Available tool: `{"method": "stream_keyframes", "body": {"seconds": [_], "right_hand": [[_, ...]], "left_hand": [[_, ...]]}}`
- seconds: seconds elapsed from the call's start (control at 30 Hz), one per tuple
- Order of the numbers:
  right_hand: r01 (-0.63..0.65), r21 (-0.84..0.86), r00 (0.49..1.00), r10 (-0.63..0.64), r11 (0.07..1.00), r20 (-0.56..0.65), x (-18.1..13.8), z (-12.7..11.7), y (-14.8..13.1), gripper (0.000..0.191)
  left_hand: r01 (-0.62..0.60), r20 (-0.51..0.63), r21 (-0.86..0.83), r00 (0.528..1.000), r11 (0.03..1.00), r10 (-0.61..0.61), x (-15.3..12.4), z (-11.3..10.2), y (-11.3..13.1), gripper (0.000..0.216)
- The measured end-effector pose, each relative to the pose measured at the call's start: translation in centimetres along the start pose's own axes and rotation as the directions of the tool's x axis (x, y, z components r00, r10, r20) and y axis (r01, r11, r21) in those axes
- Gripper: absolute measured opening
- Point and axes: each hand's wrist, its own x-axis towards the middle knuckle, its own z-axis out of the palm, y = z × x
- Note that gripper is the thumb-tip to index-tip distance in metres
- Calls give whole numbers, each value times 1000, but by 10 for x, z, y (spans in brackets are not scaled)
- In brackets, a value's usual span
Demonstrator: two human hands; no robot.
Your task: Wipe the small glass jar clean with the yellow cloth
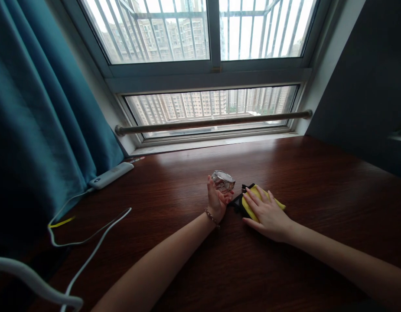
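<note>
My left hand (217,202), with a beaded bracelet at the wrist, is closed around a clear faceted glass vessel (223,181). The glass is tilted above the wooden tabletop (174,182), and some of my fingers show beneath it. To its right, my right hand (268,216) lies flat with fingers spread on a yellow cloth (279,204). Black material (238,203) sticks out at the cloth's left side, toward my left hand; what it is I cannot make out. Part of the cloth is hidden under my palm.
A white power strip (112,175) rests at the left by the blue curtain (53,95). White cables (95,253) loop across the left side of the table, with a yellow tie (62,222) on one. Beyond the far edge, a metal rail (216,123) crosses the window.
</note>
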Motion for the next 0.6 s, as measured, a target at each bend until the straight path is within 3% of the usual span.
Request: {"method": "stream_keyframes", "body": {"seconds": [0.17, 0.27, 0.43, 0.6], "right_hand": [[-29, -41, 999, 27, 999, -46, 5, 6, 15, 72], [-108, -64, 993, 104, 992, -59, 3, 18, 46, 72], [-173, -4, 972, 170, 985, -161, -36, 52, 154, 70], [-176, 189, 927, 227, 966, -297, -131, 101, 295, 65]], "left_hand": [[3, -3, -34, 1000, 999, -3, 1, -2, 1, 55], [8, -10, -63, 1000, 998, -9, -1, 1, 4, 54], [81, 2, -88, 997, 993, -81, -2, 3, 7, 54], [155, -6, -76, 988, 985, -156, -2, 3, 7, 58]]}}
